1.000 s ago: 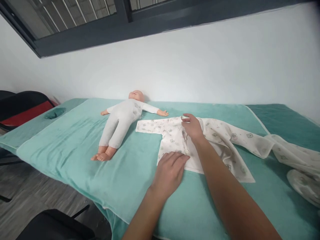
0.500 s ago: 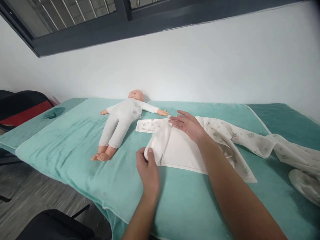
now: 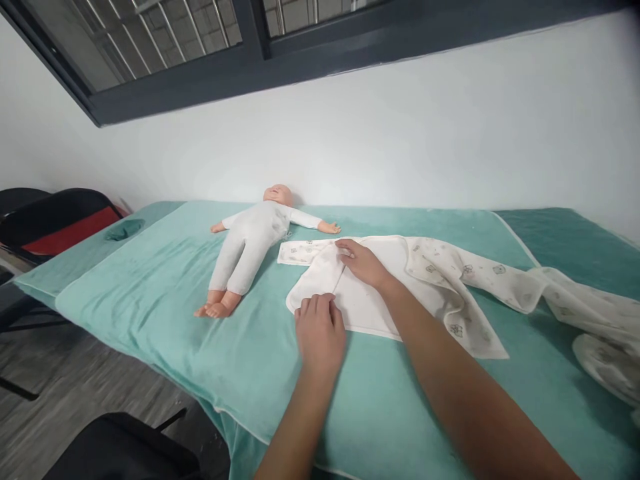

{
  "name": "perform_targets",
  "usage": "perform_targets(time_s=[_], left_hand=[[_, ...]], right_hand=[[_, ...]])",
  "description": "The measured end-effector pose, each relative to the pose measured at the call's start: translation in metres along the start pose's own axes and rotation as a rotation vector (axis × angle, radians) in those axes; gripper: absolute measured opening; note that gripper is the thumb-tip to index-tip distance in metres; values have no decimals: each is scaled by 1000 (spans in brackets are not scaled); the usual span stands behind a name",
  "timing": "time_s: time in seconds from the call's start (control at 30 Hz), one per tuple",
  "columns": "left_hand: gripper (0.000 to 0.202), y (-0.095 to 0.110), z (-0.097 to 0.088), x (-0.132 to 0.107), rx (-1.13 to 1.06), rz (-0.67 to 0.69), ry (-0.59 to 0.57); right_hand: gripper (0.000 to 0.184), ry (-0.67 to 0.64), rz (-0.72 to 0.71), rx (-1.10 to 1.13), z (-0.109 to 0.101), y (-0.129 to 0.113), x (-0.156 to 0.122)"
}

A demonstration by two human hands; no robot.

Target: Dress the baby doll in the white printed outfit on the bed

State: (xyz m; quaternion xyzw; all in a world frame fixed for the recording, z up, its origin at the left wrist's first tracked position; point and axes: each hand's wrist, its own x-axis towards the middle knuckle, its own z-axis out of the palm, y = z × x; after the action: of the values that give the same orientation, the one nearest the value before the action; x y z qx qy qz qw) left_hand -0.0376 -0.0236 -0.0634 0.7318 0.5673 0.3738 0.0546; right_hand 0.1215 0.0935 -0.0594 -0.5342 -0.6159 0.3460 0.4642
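My left grip [image 3: 321, 333] and right grip [image 3: 364, 262] rest, loosely spread, on the shirt [image 3: 363, 308] lying directly beneath them, the doll [image 3: 253, 235] beyond to their left.

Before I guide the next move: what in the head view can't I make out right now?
All in the head view:
- Left hand: its back hides the fingertips, so pinching or merely resting on the white jacket can't be told.
- Jacket's middle: partly hidden by the right forearm.
- Patterned cloth: cut off by the right edge.
- Doll: its back is hidden by its body.
- Black chair: cut off by the bottom edge.
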Motion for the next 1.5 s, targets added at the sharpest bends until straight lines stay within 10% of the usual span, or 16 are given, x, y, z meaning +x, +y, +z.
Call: perform_targets(time_s=[0.27, 0.53, 0.73, 1.5], left_hand=[[17, -13, -10, 22, -270, -255, -41], [21, -18, 21, 117, -53, 4, -237], [27, -14, 52, 159, 176, -113, -333], [22, -28, 62, 163, 223, 36, -149]], right_hand=[[44, 396, 94, -212, -26, 8, 1], [29, 216, 109, -468, -20, 17, 4], [43, 173, 124, -586, -22, 17, 8], [52, 80, 171, -975, -12, 7, 4]])
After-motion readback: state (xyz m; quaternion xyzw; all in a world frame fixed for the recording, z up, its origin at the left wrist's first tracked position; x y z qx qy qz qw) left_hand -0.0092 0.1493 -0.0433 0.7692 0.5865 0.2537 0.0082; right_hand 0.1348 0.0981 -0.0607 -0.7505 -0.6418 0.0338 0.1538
